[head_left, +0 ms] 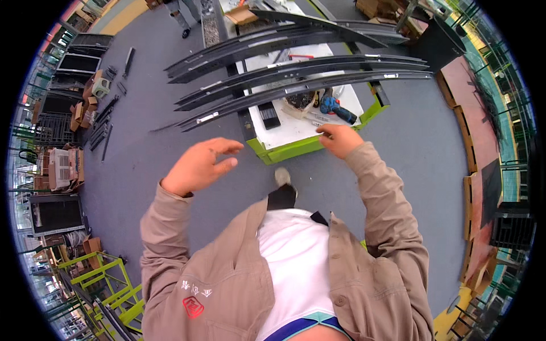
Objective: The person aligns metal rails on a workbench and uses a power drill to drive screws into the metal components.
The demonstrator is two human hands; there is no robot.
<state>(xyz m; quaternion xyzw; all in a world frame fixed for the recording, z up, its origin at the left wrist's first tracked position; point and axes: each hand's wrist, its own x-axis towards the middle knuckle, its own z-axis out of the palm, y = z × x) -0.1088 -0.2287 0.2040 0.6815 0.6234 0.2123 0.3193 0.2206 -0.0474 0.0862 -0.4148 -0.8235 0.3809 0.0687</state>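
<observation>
My left hand point(199, 165) hovers in front of the workbench's left corner, thumb and fingers apart, with nothing in it. Over the bench's front edge is my right hand point(341, 140), its fingers loosely bent and nothing visible between them; its fingertips are near some small metal strips point(318, 119). Just beyond it lies a blue and black cordless drill point(336, 109). Long dark metal profiles point(301, 86) lie across the white-topped workbench point(284, 139) and stick out past both sides. Between them and the front edge are a plastic bag of small dark parts point(300, 101) and a black flat box point(268, 115).
The bench has a lime-green frame point(290, 150). A large black bin point(438, 45) stands beyond its right side. Dark bars point(101, 128) and cardboard boxes point(79, 113) lie on the floor at left. A lime-green rack point(105, 278) stands at lower left. Another person's legs point(181, 17) show at the far end.
</observation>
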